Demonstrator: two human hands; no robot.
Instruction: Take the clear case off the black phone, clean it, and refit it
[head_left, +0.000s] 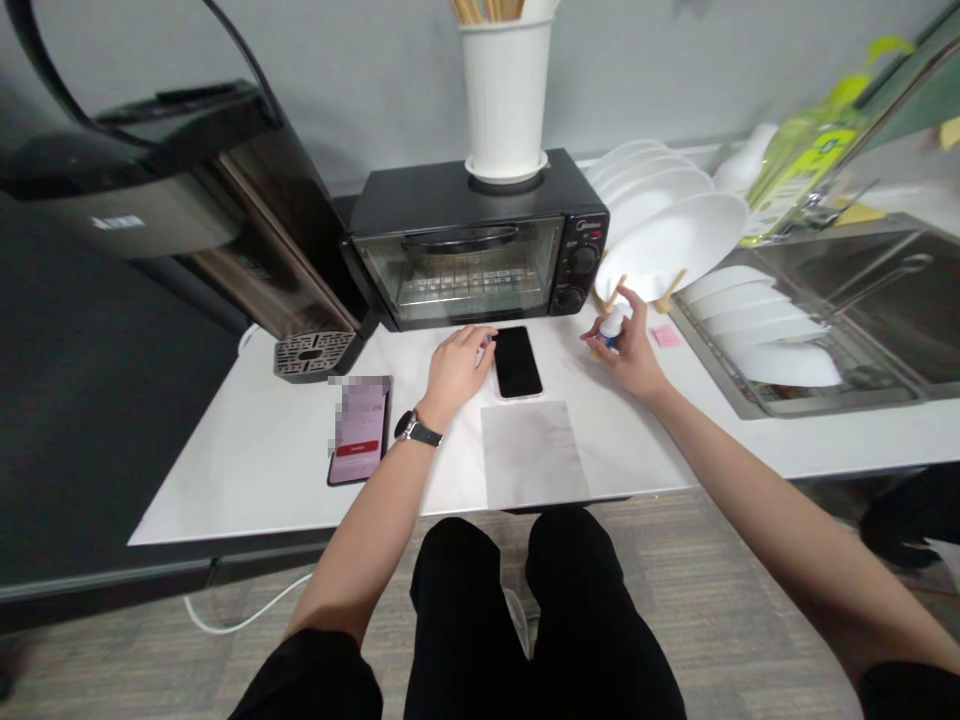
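A smartphone with a dark screen point(517, 362) lies face up on the white counter. My left hand point(459, 368) rests at its upper left edge, fingers loosely stretched and thumb just below them; whether the fingertips press on the phone is hard to make out. To the right of the phone, my right hand point(628, 345) is closed around a small spray bottle point(611, 328) with a clear cap and a blue label, partly hidden by the fingers. A thin grey square cloth point(534, 455) lies flat below the phone, close to the counter's front edge.
A second phone with a lit screen point(360, 430) lies by my left forearm. Behind stand a toaster oven point(472, 260) bearing a white pot point(506, 95), and a dark drink machine point(225, 220). Plates point(675, 235), a pink note point(666, 336) and a sink point(750, 405) are on the right.
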